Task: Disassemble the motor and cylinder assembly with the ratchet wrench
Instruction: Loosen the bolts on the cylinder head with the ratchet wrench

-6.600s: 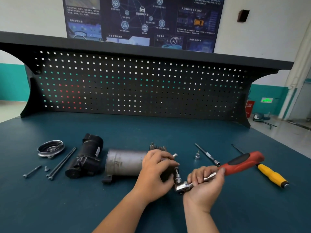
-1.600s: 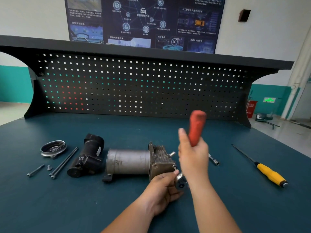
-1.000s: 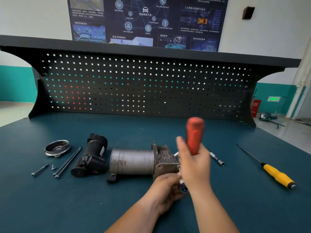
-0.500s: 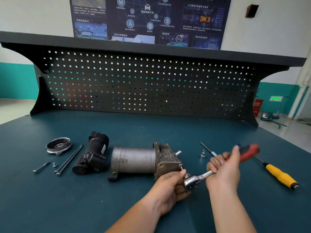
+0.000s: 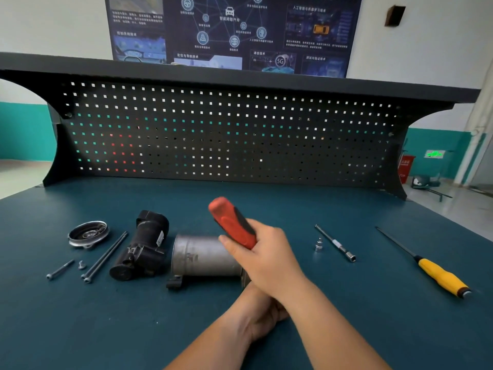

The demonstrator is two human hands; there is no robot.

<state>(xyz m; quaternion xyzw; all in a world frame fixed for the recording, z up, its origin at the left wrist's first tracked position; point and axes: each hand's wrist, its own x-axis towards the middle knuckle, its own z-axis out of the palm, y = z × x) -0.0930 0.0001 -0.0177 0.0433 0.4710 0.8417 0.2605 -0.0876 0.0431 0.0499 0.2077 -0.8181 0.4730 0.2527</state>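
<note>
The grey motor cylinder (image 5: 202, 256) lies on its side mid-bench, its finned right end hidden behind my hands. My right hand (image 5: 264, 259) grips the red-and-black handle of the ratchet wrench (image 5: 230, 222), which tilts up and to the left over the cylinder. The wrench head is hidden under that hand. My left hand (image 5: 257, 313) sits below and behind the right wrist, at the cylinder's right end, fingers curled; what they hold is hidden.
A black motor part (image 5: 144, 249) lies left of the cylinder, with two long bolts (image 5: 105, 256), a short bolt (image 5: 60, 269), a small screw (image 5: 82, 265) and a round cap (image 5: 88, 233). To the right lie a socket (image 5: 318, 244), an extension bar (image 5: 334, 243) and a yellow screwdriver (image 5: 437, 275). A pegboard (image 5: 226, 134) stands behind.
My right hand swung the wrench handle from pointing right, low over the bench, to pointing up and left over the cylinder. My left hand stayed at the cylinder's right end.
</note>
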